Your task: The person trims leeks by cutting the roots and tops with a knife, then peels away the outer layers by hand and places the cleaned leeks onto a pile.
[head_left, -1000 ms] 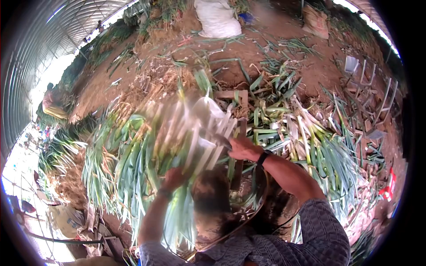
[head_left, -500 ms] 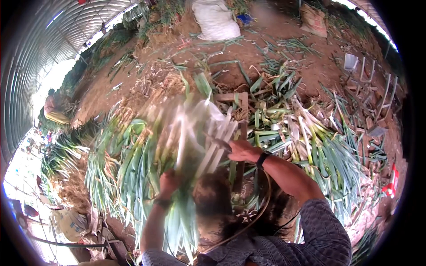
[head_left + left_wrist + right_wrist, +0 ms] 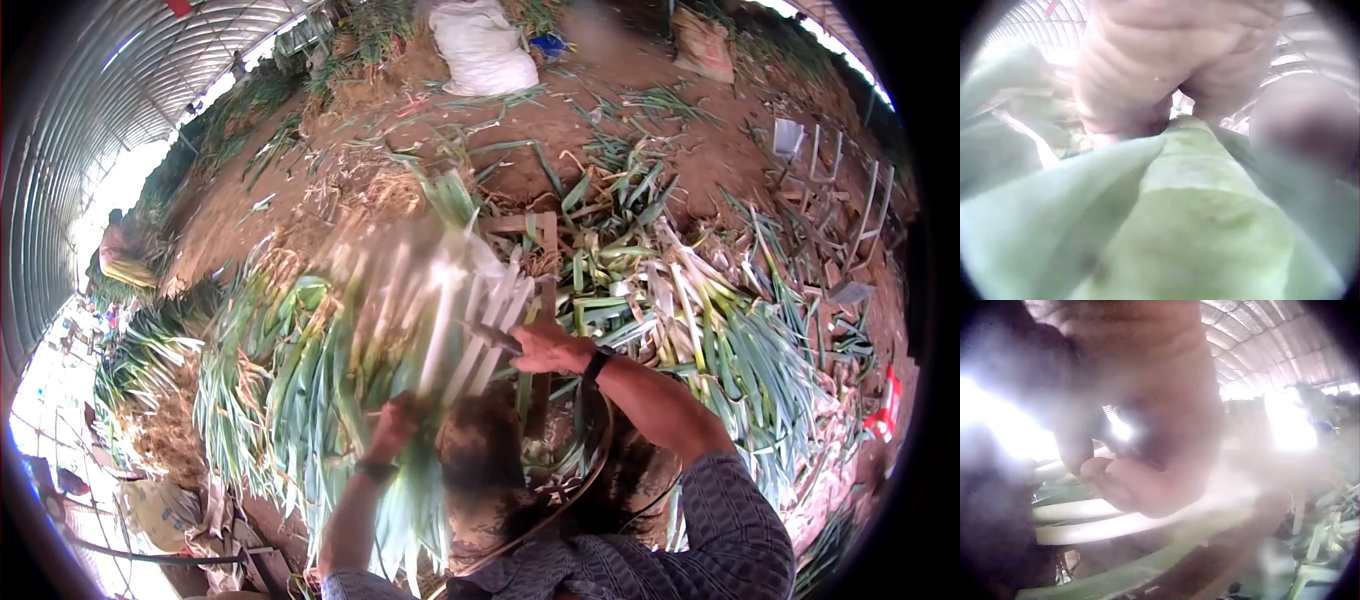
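Note:
My left hand [image 3: 398, 418] grips a leek [image 3: 437, 340] low on its stalk, the white part slanting up and away and the green leaves hanging below the fist. In the left wrist view the pale green leek [image 3: 1210, 212] runs up into the curled fingers. My right hand [image 3: 550, 350] holds a grey air gun [image 3: 492, 337], its tip pointing left toward the white stalk. Curled fingers of the right hand [image 3: 1147, 478] show close up, around a shiny metal part. Thin white skin [image 3: 482, 258] is blurred near the leek's top.
Piled leeks [image 3: 300, 340] lie on the left, more leeks [image 3: 725, 330] on the right. A wooden frame [image 3: 545, 235] stands between them. A hose [image 3: 607, 440] loops beneath my right forearm. Farther off are a white sack [image 3: 482, 50], metal stool legs [image 3: 875, 215] and a seated person [image 3: 122, 255].
The leek's white end swung left, then back right, with my left hand shifting slightly. White skin fluttering around its top shows less now. My right hand stays nearly in place, holding the air gun.

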`<state>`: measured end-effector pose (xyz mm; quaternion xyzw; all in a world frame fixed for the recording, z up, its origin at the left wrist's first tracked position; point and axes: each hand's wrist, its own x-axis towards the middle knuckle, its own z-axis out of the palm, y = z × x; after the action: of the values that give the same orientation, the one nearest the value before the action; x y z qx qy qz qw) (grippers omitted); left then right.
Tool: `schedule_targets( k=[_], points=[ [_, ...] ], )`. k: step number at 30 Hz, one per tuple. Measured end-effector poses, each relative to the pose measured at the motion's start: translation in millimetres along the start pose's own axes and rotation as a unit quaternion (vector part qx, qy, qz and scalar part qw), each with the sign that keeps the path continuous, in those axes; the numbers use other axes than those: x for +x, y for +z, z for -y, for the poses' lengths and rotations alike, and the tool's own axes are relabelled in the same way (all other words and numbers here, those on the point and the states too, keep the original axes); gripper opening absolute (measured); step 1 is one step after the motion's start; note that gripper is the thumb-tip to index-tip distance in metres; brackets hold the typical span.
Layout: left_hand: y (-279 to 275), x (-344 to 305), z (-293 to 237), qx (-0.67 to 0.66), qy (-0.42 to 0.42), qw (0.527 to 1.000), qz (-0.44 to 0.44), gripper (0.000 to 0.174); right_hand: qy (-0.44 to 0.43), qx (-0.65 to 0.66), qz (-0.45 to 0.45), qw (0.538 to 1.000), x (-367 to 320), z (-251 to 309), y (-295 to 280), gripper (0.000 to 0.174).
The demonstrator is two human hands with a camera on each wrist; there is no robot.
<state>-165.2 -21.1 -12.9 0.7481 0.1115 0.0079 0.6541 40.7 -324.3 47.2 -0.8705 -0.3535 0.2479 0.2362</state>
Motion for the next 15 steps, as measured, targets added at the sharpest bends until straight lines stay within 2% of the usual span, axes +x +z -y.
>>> schedule_targets(
  k=[3,5,8,9,11,12,13,14,15],
  points=[
    [4.4,3.0,2.5,-0.054,-0.043,0.997,0.018,0.021,-0.004,0.042,-0.083,0.996,0.0,-6.4,0.4,0.037],
    [8.7,4.8,4.4,-0.076,-0.029,0.997,0.02,0.018,0.05,0.195,-0.099,0.974,-0.2,-12.3,-17.4,0.035],
    [4.9,8.4,32.0,-0.127,-0.025,0.991,0.013,0.016,0.143,0.406,-0.187,0.883,4.4,-26.5,-39.9,0.031],
    [2.7,9.9,44.4,-0.106,0.003,0.994,0.016,0.017,0.171,0.456,-0.225,0.844,8.8,-38.4,-44.4,0.03],
    [-2.6,12.3,63.9,-0.019,0.09,0.995,0.028,0.019,0.155,0.323,-0.184,0.915,8.3,-60.2,-46.4,0.028],
    [-1.7,10.2,60.1,0.021,0.103,0.994,0.033,0.02,0.146,0.253,-0.16,0.943,8.3,-65.6,-45.9,0.027],
    [-0.6,7.9,55.5,0.061,0.116,0.991,0.037,0.021,0.108,0.229,-0.143,0.957,1.6,-57.2,-47.7,0.029],
    [6.4,0.5,26.1,0.077,0.083,0.993,0.039,0.022,0.071,0.205,-0.126,0.968,-16.1,-35.0,-54.0,0.031],
    [8.9,1.3,13.6,0.136,0.086,0.986,0.039,0.023,0.034,0.182,-0.109,0.977,-36.0,-9.4,-61.8,0.033]
  ],
)
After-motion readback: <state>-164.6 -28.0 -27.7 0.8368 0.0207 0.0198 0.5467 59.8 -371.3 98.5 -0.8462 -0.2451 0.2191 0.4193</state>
